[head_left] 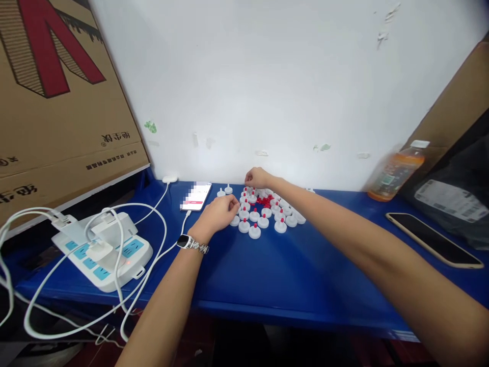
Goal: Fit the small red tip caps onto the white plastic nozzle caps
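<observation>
Several small white round caps with red tips point(263, 211) stand clustered on the blue table point(290, 270) near the wall, with loose red bits among them. My left hand point(217, 213), a watch on its wrist, rests with curled fingers at the left edge of the cluster, touching a cap. My right hand point(257, 178) is pinched closed over the back of the cluster; what it pinches is too small to name. Two more caps point(224, 191) sit apart on the left.
A phone point(196, 196) lies on a charging cable left of the caps. A white power strip point(105, 250) with plugs and looping white cables sits at the far left under a cardboard box point(57, 97). An orange drink bottle point(397, 171) and a dark phone point(433, 239) lie right.
</observation>
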### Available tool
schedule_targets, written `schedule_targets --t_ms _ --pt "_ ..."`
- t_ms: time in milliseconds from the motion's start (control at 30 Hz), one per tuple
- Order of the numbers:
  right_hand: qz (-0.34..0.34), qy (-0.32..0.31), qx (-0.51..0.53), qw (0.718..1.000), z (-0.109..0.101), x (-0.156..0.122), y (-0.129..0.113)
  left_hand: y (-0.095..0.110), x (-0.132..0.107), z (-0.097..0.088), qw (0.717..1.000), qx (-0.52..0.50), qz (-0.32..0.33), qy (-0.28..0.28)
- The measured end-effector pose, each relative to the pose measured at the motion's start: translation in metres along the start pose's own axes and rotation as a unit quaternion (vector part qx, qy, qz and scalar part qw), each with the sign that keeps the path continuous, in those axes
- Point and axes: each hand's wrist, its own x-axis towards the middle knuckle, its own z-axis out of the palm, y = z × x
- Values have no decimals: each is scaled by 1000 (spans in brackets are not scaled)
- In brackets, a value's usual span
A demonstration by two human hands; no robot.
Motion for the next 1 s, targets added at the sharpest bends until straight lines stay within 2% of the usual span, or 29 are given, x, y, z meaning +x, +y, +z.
schedule_targets --t_ms 100,200,367,500,600,667,733,800,867,933,1000 --pt "-9 11 -5 1000 -1 3 -8 -6 -1 -7 998 35 -49 21" --pt "-16 14 -7 1000 6 5 -25 -10 -3 -9 995 54 -87 14" --pt "-14 -21 -25 999 21 8 -53 -11 -3 -6 996 49 -76 5" --pt "-10 -7 -15 1000 20 4 -59 -13 -2 -3 997 42 -72 4" --pt "-5 33 23 999 9 -13 -57 -13 -1 -1 995 59 -49 62" --pt "-13 74 100 992 1 -32 -54 -9 0 2 989 77 -25 123" --pt "-40 93 201 974 -6 -56 -52 -2 0 3 984 76 3 160" --pt "-63 80 284 953 -12 -81 -49 6 -1 5 987 54 38 149" --pt "-73 70 324 941 -16 -102 -45 13 0 6 990 30 72 114" --pt "-67 80 313 944 -18 -114 -38 17 0 7 992 17 87 87" --pt "-47 88 244 965 -19 -118 -29 17 1 9 994 14 82 71"
